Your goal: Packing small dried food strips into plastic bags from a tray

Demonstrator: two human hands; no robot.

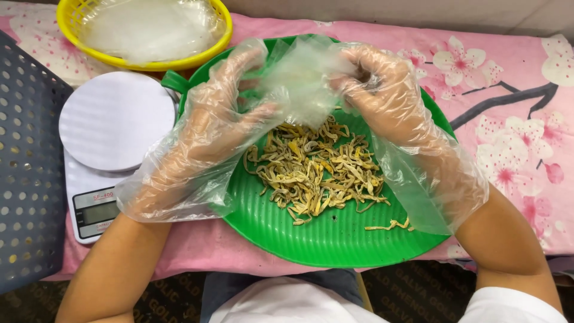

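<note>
- While both hands work above the round green ribbed plastic tray (pixel 335 236), the head view shows each in a loose clear disposable glove.
- The left hand (pixel 218 122) is curled partly closed, its thumb and fingertips pinching the left edge of a small thin clear plastic bag (pixel 302 81).
- The right hand (pixel 385 93) is bunched more tightly, fingers drawn in on the right edge of the same bag; whether anything else is inside that grip I cannot tell.
- The bag hangs stretched between the two hands, over the far half of the tray, its long axis running left to right; both hands touch it, neither nearer than the other.
- Just below the bag and toward the person lies a heap of pale yellow dried shredded strips (pixel 314 170), in the middle of the tray; the left hand's fingertips sit closest to the heap's upper left edge.
- A few stray strips (pixel 388 225) lie apart near the tray's near right rim.
- Left of the tray stands a white digital kitchen scale (pixel 110 128) with a round platform.
- Behind it, a yellow plastic basket (pixel 206 51) holds more clear bags.
- The counter wears a pink flowered cloth (pixel 508 119); a grey perforated crate (pixel 27 179) borders the left edge.
</note>
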